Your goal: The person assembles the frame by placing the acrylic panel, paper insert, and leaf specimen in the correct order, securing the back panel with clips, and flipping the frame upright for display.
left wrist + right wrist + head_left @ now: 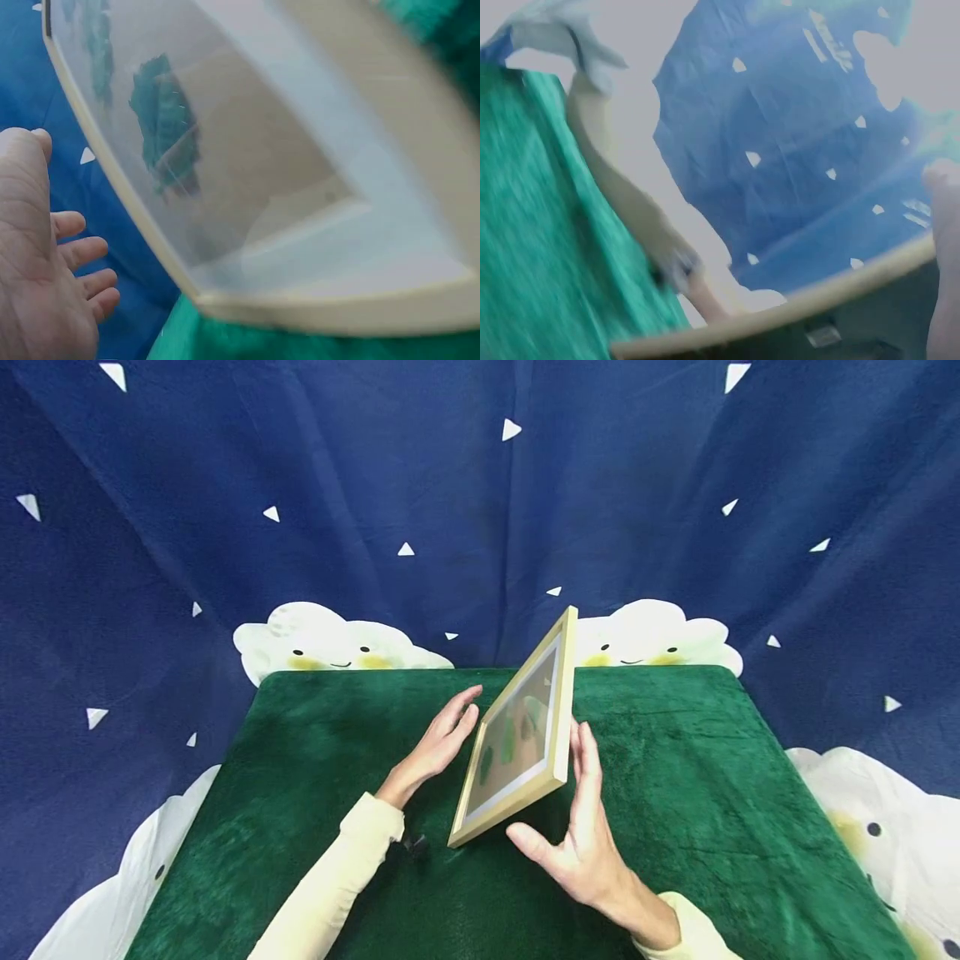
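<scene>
A light wooden picture frame (564, 693) stands tilted over the green cloth, its lower left corner close to the cloth. Behind its glazing, a white mat borders a picture (512, 743) with green leaf-like shapes. My left hand (438, 742) is beside the frame's left edge, fingers extended; the left wrist view shows a gap between that hand and the edge. On the other side, my right hand (588, 852) has its thumb spread wide, and its fingertips pass partly out of sight behind the frame. Across the bottom of the right wrist view runs the frame's dark back (780, 341).
Green plush cloth (690, 777) covers the table. A dark blue curtain (480, 485) with white triangles and smiling clouds surrounds the back and sides. A small black object (415, 845) sits by the left sleeve cuff (375, 822).
</scene>
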